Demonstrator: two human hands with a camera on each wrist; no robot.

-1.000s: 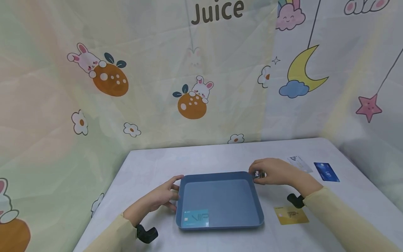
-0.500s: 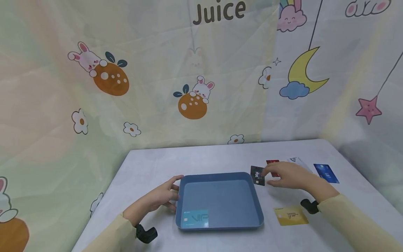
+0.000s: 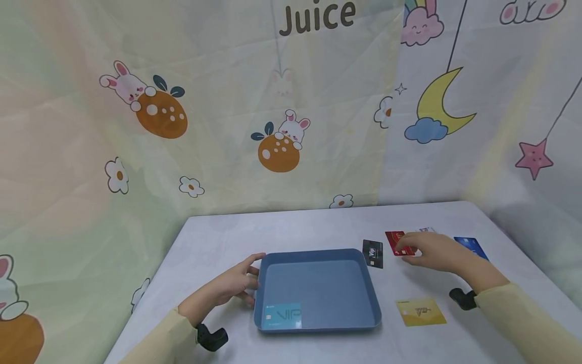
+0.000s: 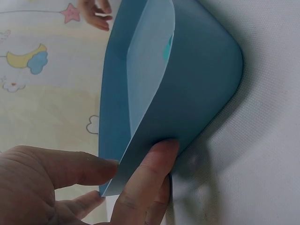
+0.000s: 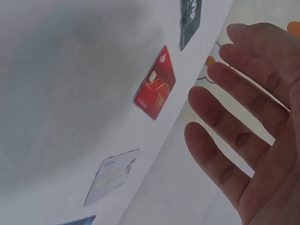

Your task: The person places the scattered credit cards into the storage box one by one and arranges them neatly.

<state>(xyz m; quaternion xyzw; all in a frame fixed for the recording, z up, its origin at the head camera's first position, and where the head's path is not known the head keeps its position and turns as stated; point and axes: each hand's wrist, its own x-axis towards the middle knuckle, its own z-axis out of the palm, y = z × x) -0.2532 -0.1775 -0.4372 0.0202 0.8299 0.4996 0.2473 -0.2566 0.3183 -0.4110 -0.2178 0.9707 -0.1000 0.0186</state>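
Note:
My left hand [image 3: 232, 285] holds the left side of a blue tray [image 3: 318, 254]. In the left wrist view, one fingertip [image 4: 110, 169] is at the tray's rim and another finger presses the outer wall. My right hand [image 3: 434, 253] is over the far right of the table, nothing in its grasp, its fingers apart and slightly bent. Under its fingertips in the head view lies a red card [image 3: 394, 239]; the right wrist view shows this red card [image 5: 157, 86] flat on the table, apart from the fingers. A black VIP card [image 3: 373, 254] lies between it and the tray.
A teal VIP card [image 3: 283, 316] lies in the tray's near left corner. On the table are a gold card [image 3: 421, 312], a blue card [image 3: 473, 246] and a pale card [image 5: 111, 176], partly hidden behind my right hand. A printed cloth [image 3: 218, 151] hangs behind the table.
My right hand has let go of the black card, leaving it beside the tray, and moved right to the red card. My left hand has stayed on the tray.

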